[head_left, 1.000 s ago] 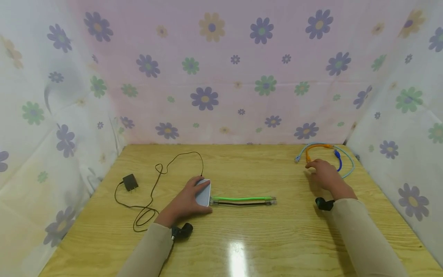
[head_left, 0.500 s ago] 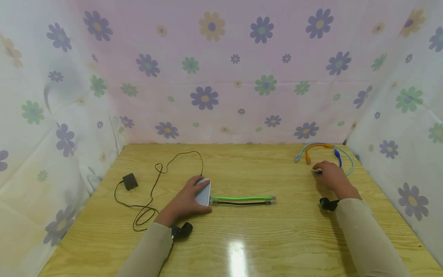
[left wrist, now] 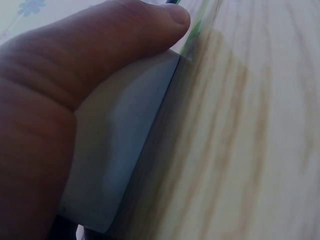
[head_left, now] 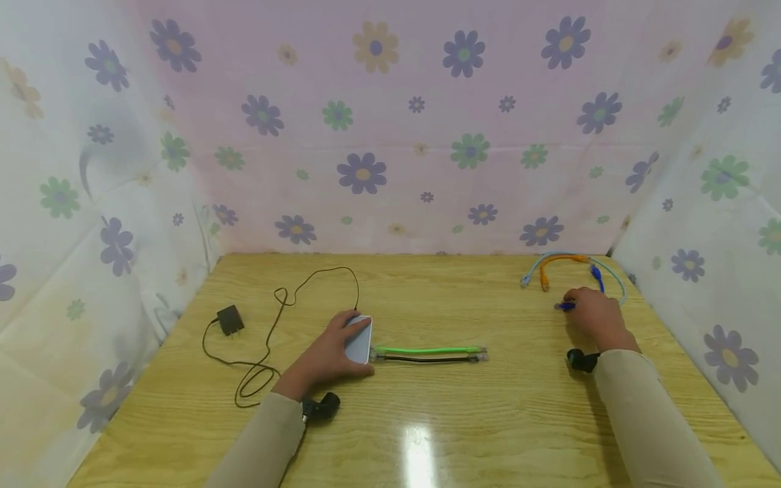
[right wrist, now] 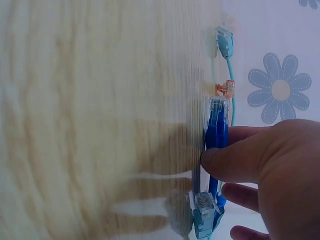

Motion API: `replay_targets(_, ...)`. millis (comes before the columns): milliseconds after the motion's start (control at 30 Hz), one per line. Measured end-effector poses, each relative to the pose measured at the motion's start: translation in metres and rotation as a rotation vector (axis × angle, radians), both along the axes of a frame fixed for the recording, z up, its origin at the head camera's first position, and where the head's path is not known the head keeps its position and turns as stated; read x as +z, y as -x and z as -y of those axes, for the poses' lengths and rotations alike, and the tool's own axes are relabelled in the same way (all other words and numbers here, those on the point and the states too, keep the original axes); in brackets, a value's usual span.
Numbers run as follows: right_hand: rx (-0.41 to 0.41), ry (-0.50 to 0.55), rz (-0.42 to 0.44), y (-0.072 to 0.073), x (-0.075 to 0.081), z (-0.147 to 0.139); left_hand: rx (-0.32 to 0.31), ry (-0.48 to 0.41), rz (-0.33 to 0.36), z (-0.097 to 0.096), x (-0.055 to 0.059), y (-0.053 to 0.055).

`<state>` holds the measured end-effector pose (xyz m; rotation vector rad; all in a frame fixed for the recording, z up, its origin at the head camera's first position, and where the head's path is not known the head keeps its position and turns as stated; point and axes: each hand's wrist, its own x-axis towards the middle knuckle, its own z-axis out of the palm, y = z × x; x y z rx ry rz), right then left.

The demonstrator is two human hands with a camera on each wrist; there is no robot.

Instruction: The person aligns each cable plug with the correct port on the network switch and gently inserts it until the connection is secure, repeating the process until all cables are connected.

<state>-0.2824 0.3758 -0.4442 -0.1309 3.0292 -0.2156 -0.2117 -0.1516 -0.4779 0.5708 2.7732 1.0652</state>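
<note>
My left hand (head_left: 326,356) grips a small white box (head_left: 360,340), probably a network switch, by its sides on the wooden table. In the left wrist view the thumb (left wrist: 135,30) lies along the box's edge. A green network cable (head_left: 427,351) and a black network cable (head_left: 424,360) run side by side from its right side. At the right, my right hand (head_left: 596,315) pinches a blue network cable (head_left: 567,306) just behind one clear plug. The right wrist view shows thumb and finger on its blue boot (right wrist: 216,136); part of the cable is hidden by the hand.
An orange network cable (head_left: 544,274) and a light blue network cable (head_left: 615,274) lie curved at the back right. A black power adapter (head_left: 230,320) rests at the left, its thin cord (head_left: 268,342) looping to the box. Flowered cloth (head_left: 390,135) surrounds the table.
My right hand has moved slightly right and toward me, away from the orange cable, and now pinches the blue cable, its plug showing. The left hand stays on the box.
</note>
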Motion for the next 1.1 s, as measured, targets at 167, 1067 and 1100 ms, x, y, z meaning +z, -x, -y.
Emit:
replay_targets(167, -0.003, -0.001, 0.004, 0.001, -0.003, -0.004, 0.000, 0.004, 0.002, -0.001, 0.001, -0.001)
replay_targets(1067, 0.195, 0.119, -0.176, -0.013, -0.005, 0.031, -0.005, 0.036, -0.016, -0.001, 0.000, 0.001)
replay_targets(1100, 0.209, 0.149, -0.178, -0.013, -0.005, 0.033, -0.005, 0.039, -0.018, -0.001, 0.000, 0.001)
